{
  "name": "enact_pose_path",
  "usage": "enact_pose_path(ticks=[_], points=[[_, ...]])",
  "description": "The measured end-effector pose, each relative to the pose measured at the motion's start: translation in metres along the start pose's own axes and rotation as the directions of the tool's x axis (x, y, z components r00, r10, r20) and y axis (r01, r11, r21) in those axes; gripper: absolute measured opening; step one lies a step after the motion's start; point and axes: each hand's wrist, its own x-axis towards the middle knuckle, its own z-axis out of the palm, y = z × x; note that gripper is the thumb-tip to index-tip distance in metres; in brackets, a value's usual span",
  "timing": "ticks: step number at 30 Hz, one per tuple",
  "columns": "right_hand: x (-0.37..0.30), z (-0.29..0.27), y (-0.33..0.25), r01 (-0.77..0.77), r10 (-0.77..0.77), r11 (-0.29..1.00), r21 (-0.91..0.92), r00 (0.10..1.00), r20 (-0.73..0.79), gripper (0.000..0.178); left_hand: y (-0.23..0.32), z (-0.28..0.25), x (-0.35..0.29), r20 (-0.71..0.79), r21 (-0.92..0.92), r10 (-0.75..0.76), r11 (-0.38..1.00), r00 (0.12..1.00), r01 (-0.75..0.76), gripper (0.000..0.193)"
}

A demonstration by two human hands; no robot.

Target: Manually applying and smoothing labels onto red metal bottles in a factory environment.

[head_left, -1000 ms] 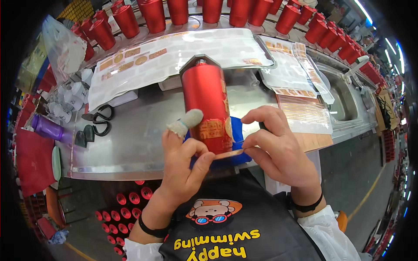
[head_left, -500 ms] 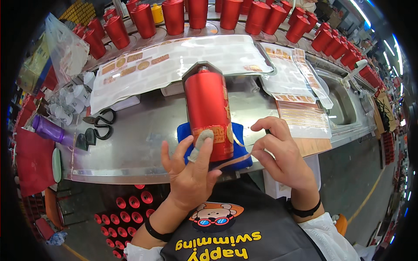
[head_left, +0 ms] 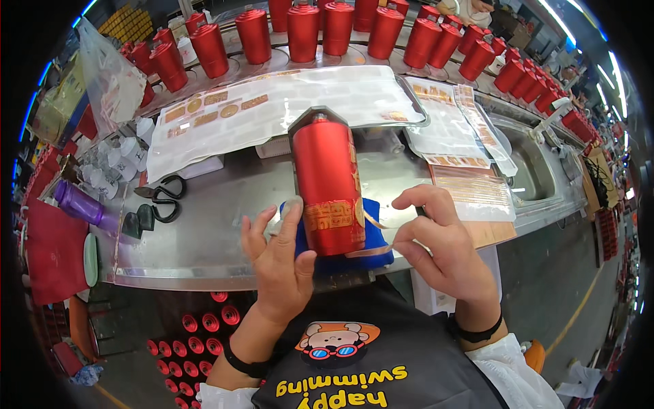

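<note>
A red metallic bottle [head_left: 323,163] lies with its base toward me, its neck against a dark angled stand [head_left: 300,122] and its lower part over a blue cloth [head_left: 379,259]. Gold patterned decals [head_left: 328,217] show on its front and right side. My left hand [head_left: 281,262] has its fingers apart beside the bottle's lower left; its index finger wears a pale finger cover [head_left: 293,206]. In a pinch, my right hand [head_left: 441,242] holds a thin gold strip [head_left: 371,251] that reaches to the bottle's base. Another short gold strip [head_left: 375,221] sticks out from the bottle's right side.
Decal sheets [head_left: 272,102] lie behind the bottle, more sheets [head_left: 446,136] to the right beside a sink [head_left: 531,163]. Black-handled scissors [head_left: 167,191] and a purple bottle [head_left: 78,203] are at left. Red bottles [head_left: 303,34] line the far side. A person [head_left: 470,10] sits beyond.
My left hand has drawn back from the bottle's front to its left side, uncovering the gold decal. My right hand keeps its pinch on the strip, nearly in place.
</note>
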Motion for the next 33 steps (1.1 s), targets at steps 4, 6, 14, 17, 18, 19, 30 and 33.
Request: enact_pose_path(ticks=[4, 6, 14, 17, 18, 19, 30, 33], points=[[0.008, 0.002, -0.012, 0.037, -0.037, 0.999, -0.01, 0.999, 0.033, 0.016, 0.021, -0.009, 0.025, 0.019, -0.268, 0.01, 0.963, 1.0, -0.004, 0.05], [0.013, 0.001, -0.017, 0.092, -0.092, 0.996, -0.012, 0.996, -0.004, 0.018, 0.03, -0.007, 0.034, 0.109, -0.374, 0.087, 0.927, 0.99, -0.041, 0.045], [-0.001, 0.0, -0.005, 0.001, -0.001, 1.0, 0.011, 1.0, -0.015, 0.014, 0.013, -0.017, 0.015, 0.219, -0.482, -0.093, 0.855, 0.971, 0.19, 0.014], [-0.007, 0.015, 0.007, -0.057, 0.056, 0.997, 0.043, 0.998, 0.011, 0.012, 0.009, -0.011, 0.007, 0.194, -0.445, -0.156, 0.866, 0.968, 0.229, 0.012], [-0.008, 0.019, 0.011, -0.071, 0.07, 0.996, 0.048, 0.997, 0.02, 0.011, 0.008, -0.009, 0.005, 0.176, -0.412, -0.197, 0.875, 0.964, 0.254, 0.011], [-0.01, 0.022, 0.013, -0.071, 0.07, 0.996, 0.049, 0.997, 0.024, 0.011, 0.007, -0.007, 0.003, 0.177, -0.412, -0.2, 0.874, 0.964, 0.257, 0.011], [-0.013, 0.03, 0.018, -0.115, 0.114, 0.991, 0.074, 0.993, 0.028, 0.01, -0.002, 0.001, -0.009, 0.186, -0.483, -0.356, 0.778, 0.916, 0.401, 0.013], [-0.013, 0.029, 0.019, -0.122, 0.12, 0.99, 0.065, 0.992, 0.045, 0.009, -0.002, 0.001, -0.011, 0.259, -0.52, -0.41, 0.704, 0.874, 0.484, 0.021]])
